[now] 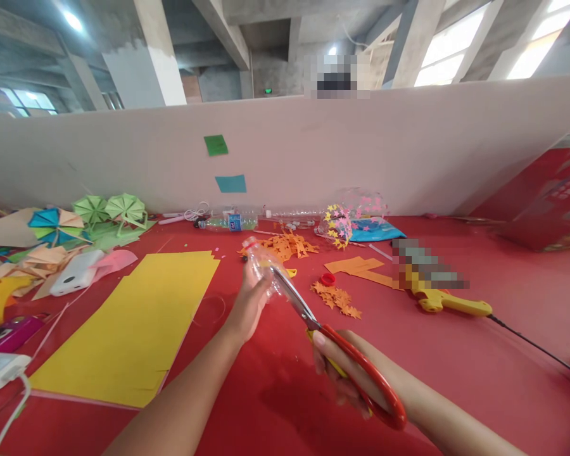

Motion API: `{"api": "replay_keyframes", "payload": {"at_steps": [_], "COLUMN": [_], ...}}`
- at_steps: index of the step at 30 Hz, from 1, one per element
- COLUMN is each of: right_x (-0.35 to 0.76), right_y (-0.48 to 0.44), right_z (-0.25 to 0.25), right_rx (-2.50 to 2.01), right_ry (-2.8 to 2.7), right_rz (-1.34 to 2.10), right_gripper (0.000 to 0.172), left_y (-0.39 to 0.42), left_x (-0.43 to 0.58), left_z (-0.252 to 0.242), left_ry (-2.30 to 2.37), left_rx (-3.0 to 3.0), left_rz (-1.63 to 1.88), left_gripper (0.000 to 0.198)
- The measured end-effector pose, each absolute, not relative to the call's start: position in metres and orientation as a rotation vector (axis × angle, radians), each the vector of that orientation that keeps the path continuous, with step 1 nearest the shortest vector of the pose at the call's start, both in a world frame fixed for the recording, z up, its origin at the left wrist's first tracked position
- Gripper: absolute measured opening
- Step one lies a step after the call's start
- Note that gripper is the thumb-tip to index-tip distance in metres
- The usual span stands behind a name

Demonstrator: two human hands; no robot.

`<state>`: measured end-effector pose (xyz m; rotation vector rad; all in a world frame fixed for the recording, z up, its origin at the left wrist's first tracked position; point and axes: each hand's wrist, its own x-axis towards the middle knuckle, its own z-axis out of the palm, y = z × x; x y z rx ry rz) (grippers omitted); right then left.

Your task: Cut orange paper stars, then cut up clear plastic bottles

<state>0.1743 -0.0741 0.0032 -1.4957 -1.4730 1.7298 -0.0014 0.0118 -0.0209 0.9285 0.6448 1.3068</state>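
Note:
A clear plastic bottle piece (267,261) with a red ring at its neck is held in my left hand (251,304), tilted, over the middle of the red table. My right hand (344,367) grips red-handled scissors (361,370), with something yellow showing beside the handles. The scissor blades point up and left and their tips meet the clear plastic near my left thumb; whether they are inside it I cannot tell. Orange paper scraps (289,246) lie just behind the bottle piece. Small orange stars (336,299) and a red cap (327,279) lie to its right.
Yellow paper sheets (133,316) lie left. A yellow glue gun (456,304) with a black cord lies right, another (2,294) far left. Paper umbrellas (126,209), a labelled bottle (235,222) and a star-covered clear piece (337,226) stand or lie by the pale partition (289,152).

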Motion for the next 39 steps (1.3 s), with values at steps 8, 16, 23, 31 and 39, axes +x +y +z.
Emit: {"api": "replay_keyframes", "payload": {"at_steps": [8,16,23,31,39], "right_x": [0.177,0.183,0.189,0.184,0.188], "right_y": [-0.065,-0.061,-0.065,-0.070,-0.069], "right_z": [0.003,0.009,0.010,0.011,0.008], "right_rx": [-1.685,-1.678,-1.590,-1.537,-1.582], "right_ry": [-1.854,-2.014,-1.892,-1.770,-1.812], "right_rz": [1.214,1.081,1.416,1.562,1.537], "right_gripper": [0.051,0.053,0.050,0.052,0.051], "left_y": [0.019,0.024,0.023,0.019,0.023], "left_x": [-0.011,-0.014,-0.015,-0.014,-0.016], "left_z": [-0.016,-0.010,-0.007,-0.008,-0.011], "left_ry": [0.592,0.615,0.614,0.550,0.605], "left_rx": [0.638,0.565,0.555,0.569,0.552], "left_rz": [1.402,1.416,1.436,1.404,1.397], "left_gripper": [0.048,0.026,0.026,0.020,0.018]}}
